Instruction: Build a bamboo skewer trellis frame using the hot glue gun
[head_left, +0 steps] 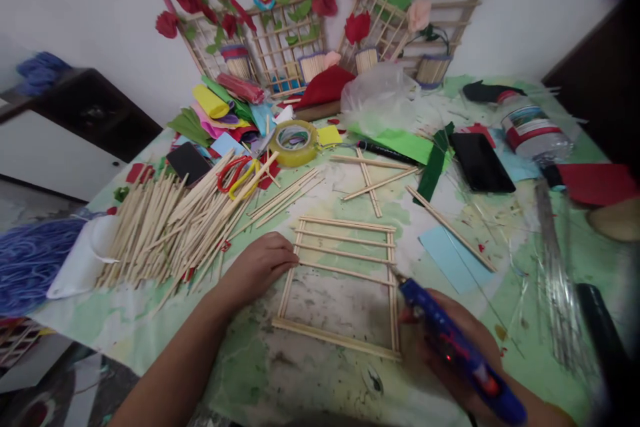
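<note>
A small lattice frame of thin wooden sticks [345, 343] lies flat on the table, with several crossbars in its upper half. My left hand [263, 263] is closed at the frame's left side, its fingertips pinching the left end of the lowest inner crossbar [345, 273]. In my right hand [450, 340] is a blue hot glue gun [445, 327] with a small red light on its body. Its nozzle meets the right side of the frame, close to that crossbar's right end. My right fingers wrap round the gun and are partly hidden behind it.
Left lies a big pile of loose sticks [165, 233] with scissors [237, 177]. Behind the frame are a tape roll [293, 143] and crossed sticks [369, 180]. A phone [481, 161], plastic bottle [533, 127] and clear glue sticks [555, 280] are right. Flower-decorated lattices [287, 33] lean on the wall.
</note>
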Demonstrator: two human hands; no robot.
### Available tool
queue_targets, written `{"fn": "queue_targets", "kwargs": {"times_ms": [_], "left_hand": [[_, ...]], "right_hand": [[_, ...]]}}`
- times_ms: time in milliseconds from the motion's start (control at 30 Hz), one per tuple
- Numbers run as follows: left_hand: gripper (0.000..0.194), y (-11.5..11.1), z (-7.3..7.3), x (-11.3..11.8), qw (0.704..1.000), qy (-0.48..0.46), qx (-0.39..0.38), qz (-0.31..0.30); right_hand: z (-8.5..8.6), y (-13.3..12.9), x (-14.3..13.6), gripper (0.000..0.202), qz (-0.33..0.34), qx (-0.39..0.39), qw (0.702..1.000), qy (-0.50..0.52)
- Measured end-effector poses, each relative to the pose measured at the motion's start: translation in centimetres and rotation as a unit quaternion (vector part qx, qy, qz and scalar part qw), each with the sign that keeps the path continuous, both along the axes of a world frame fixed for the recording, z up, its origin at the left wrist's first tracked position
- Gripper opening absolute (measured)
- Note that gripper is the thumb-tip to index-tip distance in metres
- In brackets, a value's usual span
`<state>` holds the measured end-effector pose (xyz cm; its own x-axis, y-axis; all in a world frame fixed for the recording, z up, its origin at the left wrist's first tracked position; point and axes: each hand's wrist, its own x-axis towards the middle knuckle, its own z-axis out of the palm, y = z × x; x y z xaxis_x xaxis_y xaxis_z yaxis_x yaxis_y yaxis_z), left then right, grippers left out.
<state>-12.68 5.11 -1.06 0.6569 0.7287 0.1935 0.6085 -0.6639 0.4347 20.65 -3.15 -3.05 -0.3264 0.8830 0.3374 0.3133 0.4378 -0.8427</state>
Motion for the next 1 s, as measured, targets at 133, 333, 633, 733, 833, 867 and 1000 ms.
{"fn": "queue_targets", "kwargs": {"times_ms": [133,333,633,733,833,867,1000], "left_hand": [[0.018,-0.1,0.2,0.2,1.0,0.007,-0.008,0.004],[0.025,-0.8,1.0,0.2,0.986,0.03,-0.078,0.147],[0.026,-1.0,1.3,0.0,0.957,-0.029,-0.18,0.225],[0.022,-1.1,1.3,0.0,0.96,0.0,-0.161,0.231],[0.023,-1.2,1.2,-0.1,0.958,-0.004,-0.169,0.232],[0.023,-1.3,1.2,-0.1,0.955,-0.017,-0.181,0.233],[0.024,-1.5,0.8,0.0,0.934,-0.081,-0.245,0.248]], "right_hand": [[-0.3,1.4,1.9,0.009,-0.161,-0.027,0.986,0.028],[-0.5,3.0,1.9,0.019,-0.321,-0.134,0.92,0.182],[-0.9,2.9,1.6,0.024,-0.289,-0.146,0.937,0.129],[-0.6,2.8,1.1,0.027,-0.28,-0.137,0.947,0.075],[-0.5,2.6,0.7,0.033,-0.264,-0.142,0.953,0.034],[-0.5,2.5,0.6,0.034,-0.25,-0.148,0.957,0.014],[-0.7,2.0,0.5,0.034,-0.199,-0.16,0.966,-0.035]]}}
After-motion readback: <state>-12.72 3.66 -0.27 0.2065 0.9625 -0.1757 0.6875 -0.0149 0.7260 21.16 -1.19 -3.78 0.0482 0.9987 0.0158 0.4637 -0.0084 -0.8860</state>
